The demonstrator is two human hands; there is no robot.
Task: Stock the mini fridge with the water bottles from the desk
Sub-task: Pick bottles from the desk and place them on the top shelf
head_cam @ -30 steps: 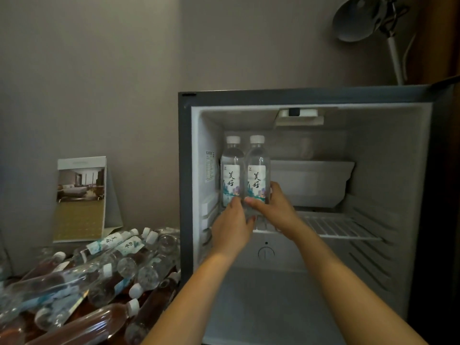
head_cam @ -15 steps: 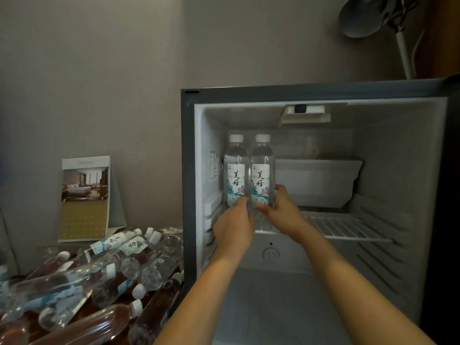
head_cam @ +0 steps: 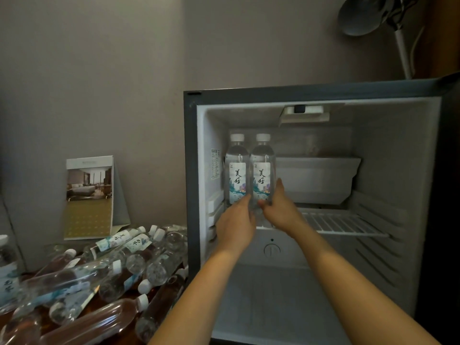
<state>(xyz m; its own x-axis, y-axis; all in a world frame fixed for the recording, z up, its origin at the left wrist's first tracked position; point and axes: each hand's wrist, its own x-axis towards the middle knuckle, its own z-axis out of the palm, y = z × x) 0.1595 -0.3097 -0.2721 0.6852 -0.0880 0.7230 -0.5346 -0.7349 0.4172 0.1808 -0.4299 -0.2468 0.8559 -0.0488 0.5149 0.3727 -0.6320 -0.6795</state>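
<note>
Left hand reaches into the open mini fridge and grips the base of the left bottle, its fingers curled round the lower part from the front and left. Just beside it, the right hand wraps the foot of the right bottle, thumb across the front and fingers up along the bottle's right side. The two hands almost touch at the knuckles.

Both bottles stand upright, side by side and touching, white caps up and printed labels facing out, at the front left corner of the wire shelf. Whether their bases sit fully on the shelf cannot be told, since the hands cover them. The left bottle is close to the fridge's left inner wall, where a small sticker is fixed.

Behind and to the right of the bottles, a white plastic tray sits at the back of the shelf. Below the shelf's front edge is a round dial.

Outside the fridge, to its left, a heap of water bottles lies on its side across the desk, reaching up to the fridge's left wall. A folded hotel card stands at the desk's back edge against the wall. A grey lamp rises above the fridge's top right corner.
</note>
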